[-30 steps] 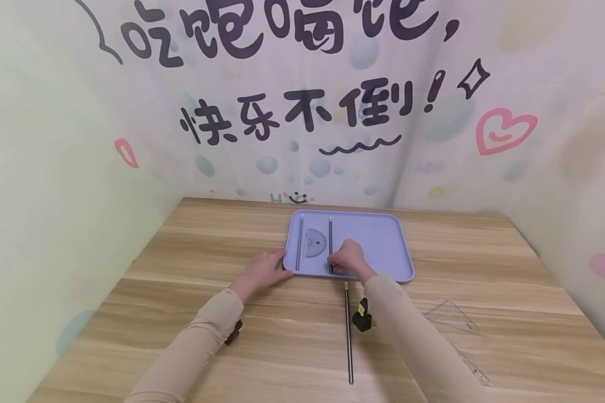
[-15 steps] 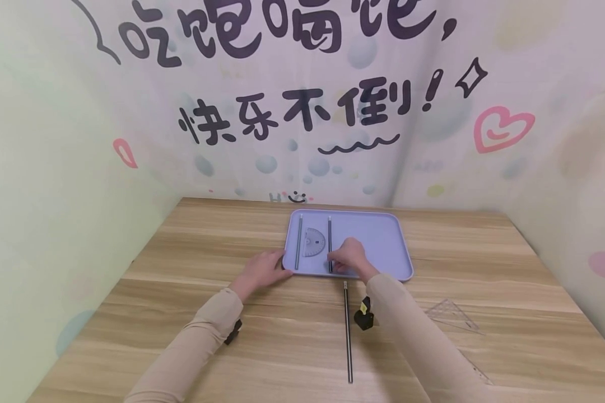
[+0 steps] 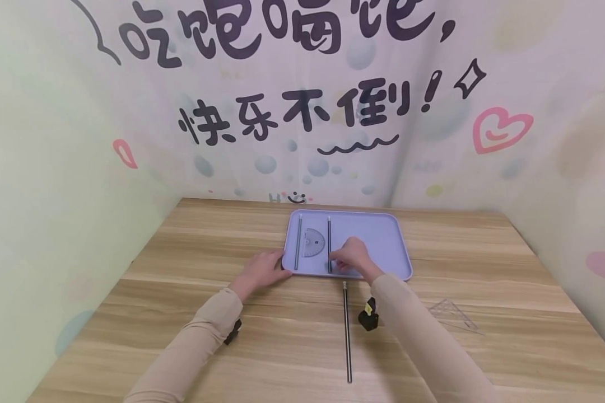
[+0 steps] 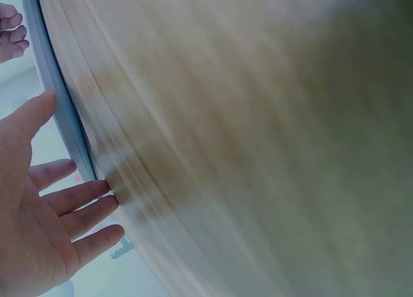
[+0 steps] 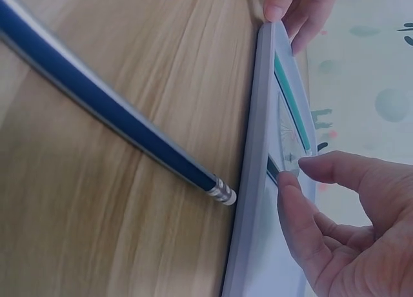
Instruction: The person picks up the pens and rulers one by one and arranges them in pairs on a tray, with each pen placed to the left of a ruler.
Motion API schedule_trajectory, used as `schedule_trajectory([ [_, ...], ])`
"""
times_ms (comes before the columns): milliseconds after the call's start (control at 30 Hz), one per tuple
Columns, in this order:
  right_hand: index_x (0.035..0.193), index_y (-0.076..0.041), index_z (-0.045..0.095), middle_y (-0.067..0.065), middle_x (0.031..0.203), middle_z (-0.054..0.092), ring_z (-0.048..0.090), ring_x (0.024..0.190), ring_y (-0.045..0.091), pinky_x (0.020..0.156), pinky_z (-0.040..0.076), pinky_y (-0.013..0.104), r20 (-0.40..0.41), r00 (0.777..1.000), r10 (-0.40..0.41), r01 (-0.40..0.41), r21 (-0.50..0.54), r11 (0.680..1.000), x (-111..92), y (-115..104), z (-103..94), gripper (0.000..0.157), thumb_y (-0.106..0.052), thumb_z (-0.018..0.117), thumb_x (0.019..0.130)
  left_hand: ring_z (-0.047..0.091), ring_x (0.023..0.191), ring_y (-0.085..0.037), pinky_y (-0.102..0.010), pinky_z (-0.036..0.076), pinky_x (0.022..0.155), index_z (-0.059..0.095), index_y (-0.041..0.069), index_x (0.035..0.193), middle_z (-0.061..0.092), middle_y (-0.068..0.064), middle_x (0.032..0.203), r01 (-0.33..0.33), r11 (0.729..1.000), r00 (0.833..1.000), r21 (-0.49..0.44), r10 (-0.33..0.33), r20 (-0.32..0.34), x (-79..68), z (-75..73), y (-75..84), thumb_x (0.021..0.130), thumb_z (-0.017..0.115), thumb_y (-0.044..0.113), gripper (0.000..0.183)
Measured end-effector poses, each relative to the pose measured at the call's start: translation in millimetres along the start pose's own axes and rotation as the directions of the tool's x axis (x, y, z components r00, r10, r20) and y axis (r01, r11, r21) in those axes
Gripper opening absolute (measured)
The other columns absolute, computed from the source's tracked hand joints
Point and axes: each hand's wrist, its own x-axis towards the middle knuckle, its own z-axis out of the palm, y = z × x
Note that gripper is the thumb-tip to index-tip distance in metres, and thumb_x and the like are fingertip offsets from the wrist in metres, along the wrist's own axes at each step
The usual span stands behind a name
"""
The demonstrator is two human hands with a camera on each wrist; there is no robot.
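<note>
A lavender tray [image 3: 375,235] lies at the back of the table. In it are a greenish pencil [image 3: 298,243], a clear protractor [image 3: 315,243] and a dark pencil [image 3: 329,238], side by side. My left hand [image 3: 263,270] touches the tray's front left corner, its fingers loosely extended in the left wrist view. Over the tray's front part is my right hand [image 3: 352,253], right beside the lower end of the dark pencil. In the right wrist view its thumb and forefinger stand apart, fingertips close to that pencil, with nothing held between them.
Another dark pencil [image 3: 347,330] with a white eraser lies on the wooden table [image 3: 181,246] in front of the tray, eraser end toward it. A clear set square [image 3: 454,314] is to the right, next to my right forearm. A printed curtain [image 3: 302,157] hangs behind.
My right hand has shifted slightly right, its fingertips easing off the dark pencil in the tray. The right sleeve now covers the nearer clear piece on the table. The left hand stays put.
</note>
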Motion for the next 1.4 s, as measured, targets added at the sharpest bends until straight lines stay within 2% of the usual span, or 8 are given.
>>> schedule_trajectory([
  [400,0.072,0.007,0.064,0.012,0.061,0.064,0.060,0.047,0.015,0.050,0.054,0.026,0.004,1.000,-0.022,0.022,-0.026,0.999,-3,3,-5.2,0.018,-0.009,0.071,0.071,0.055,0.107,-0.031,-0.042,0.044,0.093,0.050,0.004,0.127,0.059,-0.015,0.118,0.005,1.000,1.000,0.022,-0.005,0.000,-1.3,-1.8,1.7,0.081,0.065,0.039,0.060],
  [967,0.076,0.005,0.067,0.013,0.068,0.066,0.063,0.055,0.020,0.055,0.055,0.030,0.034,0.995,-0.089,0.092,-0.130,0.987,-23,9,-23.7,0.019,-0.014,0.070,0.073,0.055,0.108,-0.030,-0.042,0.043,0.094,0.048,0.003,0.128,0.059,-0.016,0.118,0.005,1.000,1.000,-0.002,-0.005,0.008,-1.0,-2.2,2.0,0.082,0.065,0.038,0.061],
  [1267,0.084,0.002,0.064,0.010,0.072,0.063,0.063,0.061,0.023,0.054,0.053,0.029,0.066,0.985,-0.161,0.172,-0.222,0.960,-36,9,-29.5,0.026,-0.019,0.071,0.071,0.055,0.107,-0.029,-0.041,0.043,0.094,0.049,0.005,0.128,0.060,-0.015,0.117,0.019,1.000,1.000,-0.001,-0.019,0.016,-1.3,-2.4,2.7,0.081,0.065,0.038,0.059],
  [1400,0.087,0.003,0.065,0.010,0.077,0.064,0.062,0.068,0.023,0.060,0.051,0.029,0.069,0.971,-0.229,0.239,-0.284,0.928,-43,9,-31.1,0.031,-0.022,0.072,0.069,0.055,0.107,-0.029,-0.041,0.043,0.094,0.050,0.005,0.127,0.060,-0.014,0.117,0.015,1.000,1.000,-0.001,-0.015,0.011,-1.3,-2.3,2.6,0.081,0.065,0.037,0.058],
])
